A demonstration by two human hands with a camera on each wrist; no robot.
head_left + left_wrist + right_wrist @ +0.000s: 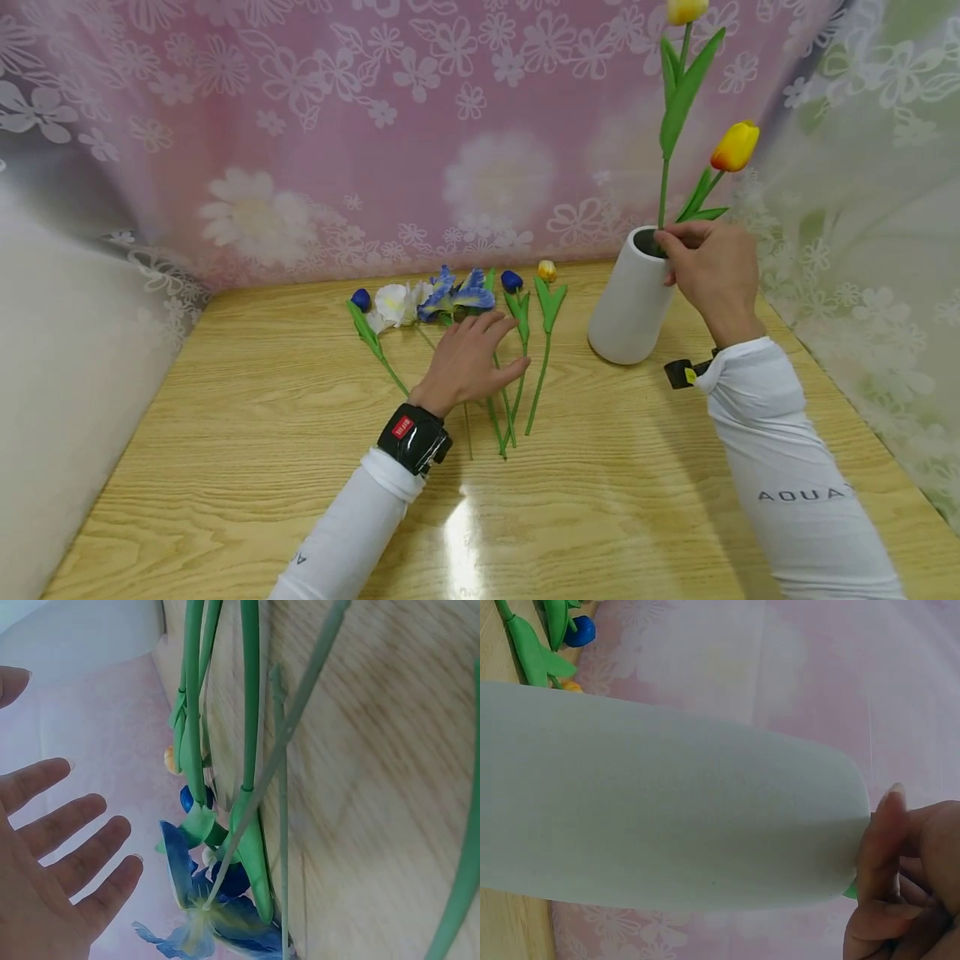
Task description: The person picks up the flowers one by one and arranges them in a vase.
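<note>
At the mouth of the white vase [628, 308], my right hand [712, 271] pinches the stem of a tall yellow tulip [681, 104] between thumb and fingers. A second yellow-and-red tulip [735, 147] leans out to the right behind that hand. In the right wrist view, curled fingers [881, 851] are at the vase rim; the stem's lower end is hidden. My left hand [468, 362] is spread above the flowers on the table, holding nothing. Under and beyond it lie a blue iris [457, 298], a white flower [395, 305] and a blue tulip [512, 282].
Another blue tulip [361, 300] lies at the left of the row, and a small yellow-white tulip [547, 271] at its right, near the vase. Stems point toward the front of the wooden table [262, 433]. A floral curtain [360, 167] hangs behind.
</note>
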